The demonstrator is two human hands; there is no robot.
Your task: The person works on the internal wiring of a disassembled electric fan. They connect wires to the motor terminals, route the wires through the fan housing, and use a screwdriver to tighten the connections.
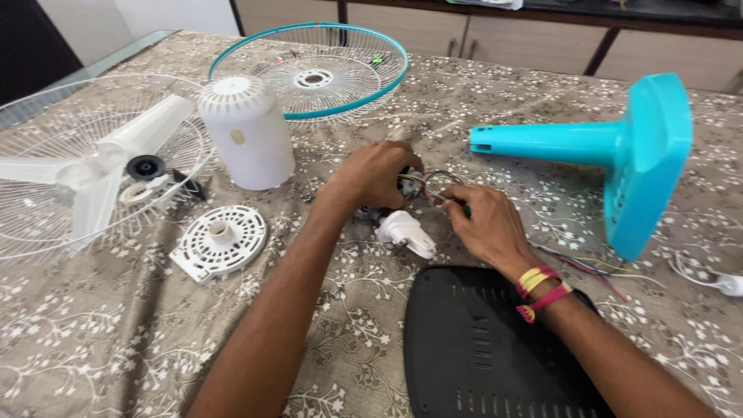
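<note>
My left hand grips a small fan motor part at the middle of the table, with a loop of wires curling off it. My right hand pinches those wires and holds a thin tool with a green tip; coloured threads wrap its wrist. A white plastic piece lies on the cloth just below both hands.
A turquoise fan stand lies at right, with loose wires and a white plug nearby. A black base plate is near me. White motor cover, round vented cap, white blades on a grille and a teal-rimmed grille lie left and behind.
</note>
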